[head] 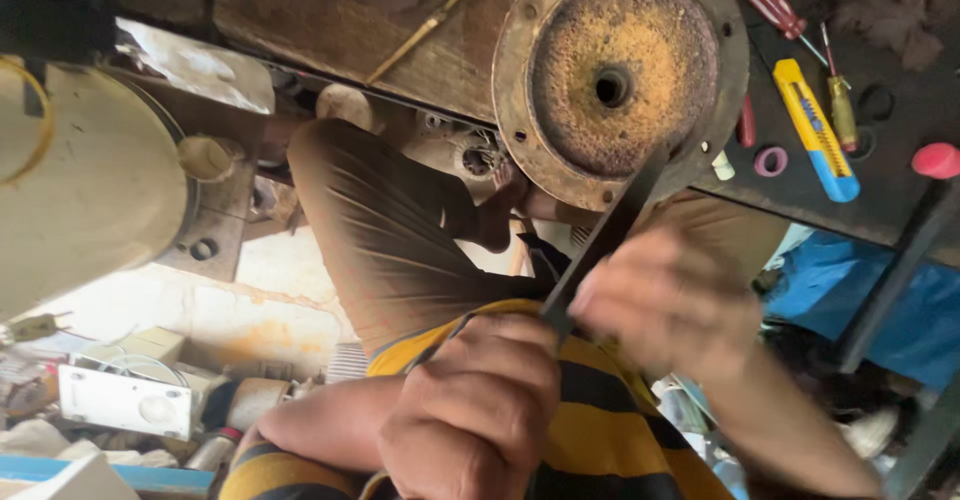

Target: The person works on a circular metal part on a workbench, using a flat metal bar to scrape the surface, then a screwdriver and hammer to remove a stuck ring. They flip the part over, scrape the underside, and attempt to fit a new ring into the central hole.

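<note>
While pressed to the lower rim of a rusty round metal disc [620, 80], dark flat file [605, 240] gripped at both ends: left hand [475, 415] fisted around its handle end, right hand [665, 300], blurred, pinched on the blade. Screwdrivers [770, 2] and yellow-blue utility knife [815, 130] lying beside on dark table [900, 210].

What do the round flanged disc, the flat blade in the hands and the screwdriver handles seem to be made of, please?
The round flanged disc looks like cast metal: orange-brown rust covers its centre, with a duller rim and bolt holes. The flat blade seems dark steel, thin and straight-edged, though blur hides its finish. The red screwdriver handle and the smaller yellow screwdriver handle look like glossy moulded plastic.
</note>
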The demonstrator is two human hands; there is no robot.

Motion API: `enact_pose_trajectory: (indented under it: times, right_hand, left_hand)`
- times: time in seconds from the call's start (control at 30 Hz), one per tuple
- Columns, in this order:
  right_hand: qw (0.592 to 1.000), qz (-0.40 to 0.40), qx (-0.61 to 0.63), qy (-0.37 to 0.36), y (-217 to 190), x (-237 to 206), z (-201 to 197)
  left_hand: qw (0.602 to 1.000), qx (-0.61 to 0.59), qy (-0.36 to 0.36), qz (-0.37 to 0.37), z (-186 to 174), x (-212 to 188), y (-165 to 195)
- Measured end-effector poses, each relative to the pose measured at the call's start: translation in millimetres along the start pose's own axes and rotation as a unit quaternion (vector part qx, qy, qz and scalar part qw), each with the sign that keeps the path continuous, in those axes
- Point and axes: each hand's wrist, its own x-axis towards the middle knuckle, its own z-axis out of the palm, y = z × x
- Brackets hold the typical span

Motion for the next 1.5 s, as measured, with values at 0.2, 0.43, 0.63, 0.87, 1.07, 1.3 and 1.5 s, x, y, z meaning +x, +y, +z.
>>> enact_pose_trajectory:
  times: [0.2, 0.43, 0.63, 0.87, 1.07, 1.3, 1.5]
  right_hand:
    - [0.967, 0.199, -0.157, -0.020, 78, -38, -20]
    - [0.962, 0.253, -0.100, -0.005, 74, -36, -23]
    - [0.953, 0.290, -0.020, 0.089, 83, -43, -11]
    - [0.982, 0.140, -0.082, 0.096, 58, -46, 13]
    - [0.954, 0.232, -0.187, 0.039, 59, -1, 2]
    - [0.987, 0.095, -0.112, 0.068, 51, 10, 16]
    - [0.984, 0.106, -0.130, 0.059, 41, 36, 24]
  left_hand:
    - [0.984, 0.022, 0.176, 0.023, 19, -15, -3]
    - [0.988, 0.009, 0.153, 0.001, 13, -3, -3]
    - [0.980, 0.020, 0.200, 0.005, 11, -2, 4]
    - [0.965, 0.003, 0.252, 0.071, 15, 3, -11]
    - [0.964, 0.014, 0.266, 0.013, -1, 4, -5]
    - [0.978, 0.006, 0.204, -0.039, -13, 4, 3]
    - [0.977, -0.006, 0.211, -0.008, -20, 11, -2]
